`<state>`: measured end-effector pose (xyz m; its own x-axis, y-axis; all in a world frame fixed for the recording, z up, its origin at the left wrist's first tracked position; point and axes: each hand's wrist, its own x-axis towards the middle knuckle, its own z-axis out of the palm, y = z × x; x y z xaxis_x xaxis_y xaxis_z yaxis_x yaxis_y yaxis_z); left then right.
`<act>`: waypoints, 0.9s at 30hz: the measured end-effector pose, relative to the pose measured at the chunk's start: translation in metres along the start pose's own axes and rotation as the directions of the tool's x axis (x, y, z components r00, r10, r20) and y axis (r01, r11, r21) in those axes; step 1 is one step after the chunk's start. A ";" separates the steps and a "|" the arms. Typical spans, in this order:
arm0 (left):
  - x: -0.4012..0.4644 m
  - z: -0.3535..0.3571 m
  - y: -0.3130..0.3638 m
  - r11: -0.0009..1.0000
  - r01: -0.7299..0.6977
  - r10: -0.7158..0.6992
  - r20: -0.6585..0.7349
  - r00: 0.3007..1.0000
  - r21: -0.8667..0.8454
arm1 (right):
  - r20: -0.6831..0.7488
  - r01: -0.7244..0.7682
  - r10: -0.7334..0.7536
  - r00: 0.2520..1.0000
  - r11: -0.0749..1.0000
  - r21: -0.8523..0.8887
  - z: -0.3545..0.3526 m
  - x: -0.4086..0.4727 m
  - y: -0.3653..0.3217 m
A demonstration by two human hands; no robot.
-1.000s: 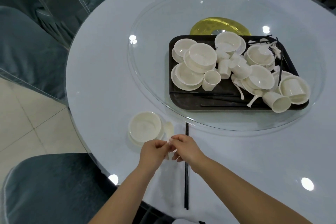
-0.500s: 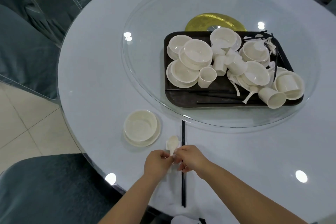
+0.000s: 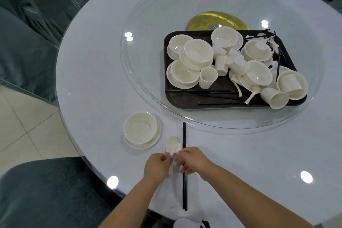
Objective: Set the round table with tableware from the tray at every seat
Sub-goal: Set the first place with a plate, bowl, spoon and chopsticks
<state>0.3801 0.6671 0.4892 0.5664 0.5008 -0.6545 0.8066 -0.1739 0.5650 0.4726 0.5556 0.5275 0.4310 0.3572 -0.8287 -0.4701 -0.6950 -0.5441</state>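
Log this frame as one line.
step: place spoon at near seat | left hand: pinches spoon handle | right hand: fingers at handle, over chopsticks | bowl: on plate, left of spoon

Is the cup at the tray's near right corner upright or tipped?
Tipped. The cup lies on its side on the tray, its open mouth facing the camera.

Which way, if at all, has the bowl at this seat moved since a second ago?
No. The bowl sits on its plate, at the same gap left of the chopsticks.
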 end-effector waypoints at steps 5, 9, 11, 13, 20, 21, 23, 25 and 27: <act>-0.001 -0.003 -0.002 0.999 0.016 -0.015 -0.006 1.000 0.033 | -0.028 0.021 -0.021 0.999 0.999 0.030 -0.007 0.002 0.000; -0.002 -0.010 0.000 0.998 0.036 -0.031 -0.093 0.995 0.051 | -0.064 0.036 -0.032 0.997 0.997 0.073 -0.016 0.005 -0.005; -0.001 -0.016 0.004 0.999 0.038 -0.033 -0.124 0.992 0.036 | -0.085 0.054 -0.044 0.995 0.992 0.115 -0.025 0.007 -0.010; 0.001 -0.022 0.012 1.000 0.016 -0.013 -0.147 0.989 0.017 | -0.116 0.079 -0.061 0.991 0.984 0.159 -0.035 0.008 -0.016; 0.009 -0.036 0.069 0.987 -0.142 0.127 -0.175 0.976 -0.075 | -0.277 0.197 -0.116 0.954 0.938 0.286 -0.081 0.020 -0.051; 0.011 -0.036 0.077 0.983 -0.157 0.139 -0.171 0.975 -0.094 | -0.298 0.213 -0.121 0.947 0.931 0.298 -0.089 0.023 -0.058; 0.015 -0.036 0.091 0.973 -0.173 0.150 -0.155 0.976 -0.150 | -0.333 0.239 -0.127 0.934 0.916 0.322 -0.105 0.030 -0.071; 0.019 -0.035 0.104 0.967 -0.175 0.152 -0.133 0.979 -0.183 | -0.361 0.260 -0.124 0.924 0.897 0.357 -0.119 0.038 -0.084; 0.024 -0.033 0.114 0.968 -0.180 0.161 -0.119 0.980 -0.173 | -0.384 0.273 -0.122 0.915 0.889 0.367 -0.132 0.048 -0.097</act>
<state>0.4803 0.6873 0.5543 0.6647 0.5633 -0.4908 0.6497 -0.1114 0.7520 0.6403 0.5581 0.5579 0.7477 0.1719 -0.6414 -0.5833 -0.2916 -0.7581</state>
